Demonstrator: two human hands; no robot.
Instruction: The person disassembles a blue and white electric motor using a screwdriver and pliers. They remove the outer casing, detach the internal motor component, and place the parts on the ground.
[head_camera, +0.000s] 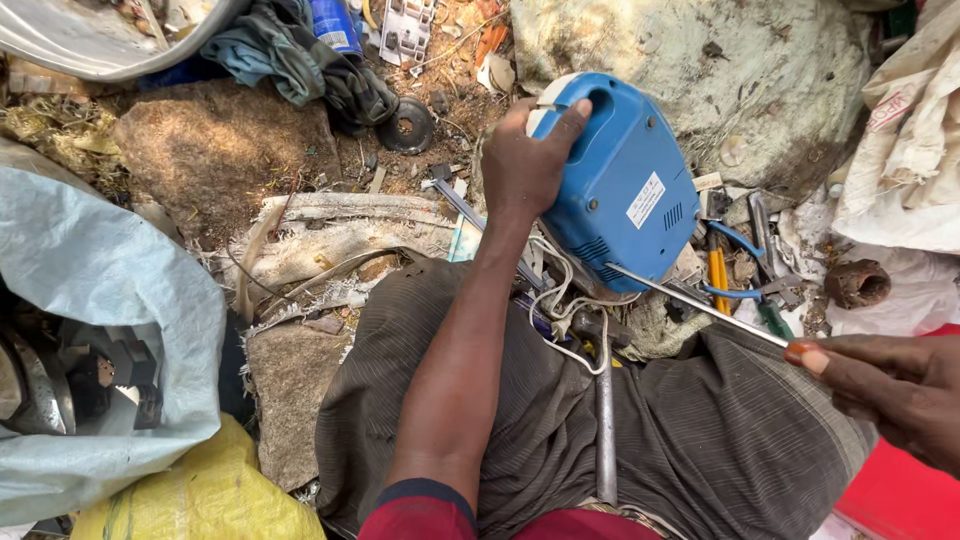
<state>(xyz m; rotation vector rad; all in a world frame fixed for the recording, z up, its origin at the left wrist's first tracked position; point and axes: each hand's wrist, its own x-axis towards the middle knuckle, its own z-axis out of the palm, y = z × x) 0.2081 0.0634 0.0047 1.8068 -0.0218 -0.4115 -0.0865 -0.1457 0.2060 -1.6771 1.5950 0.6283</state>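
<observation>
Brown striped cloth (700, 440) over the person's lap fills the near edge of the view, with a grey metal rod (605, 420) lying down its middle. From there the left hand (530, 165) reaches forward, its grip closed over the top edge of a blue plastic appliance (620, 185), thumb hooked at the handle opening and fingers wrapped behind the casing. The appliance hangs below and to the right of that grip, tilted, its flat back with a white label facing up.

Low on the right, the right hand (885, 385) has its grip pinched shut on the red handle end of a thin screwdriver (700, 305). The shaft runs up and left from this grip, and its tip meets the lower rim of the appliance. A white cord (560, 300) loops just under the casing, between the two grips.

Beyond the right grip lie pliers with yellow handles (720, 275) and other small tools on the dirt. Far left of the left grip sits a pale blue sack (110, 290) over a yellow bag (200, 495), and a large stone (690, 60) rises behind the appliance.
</observation>
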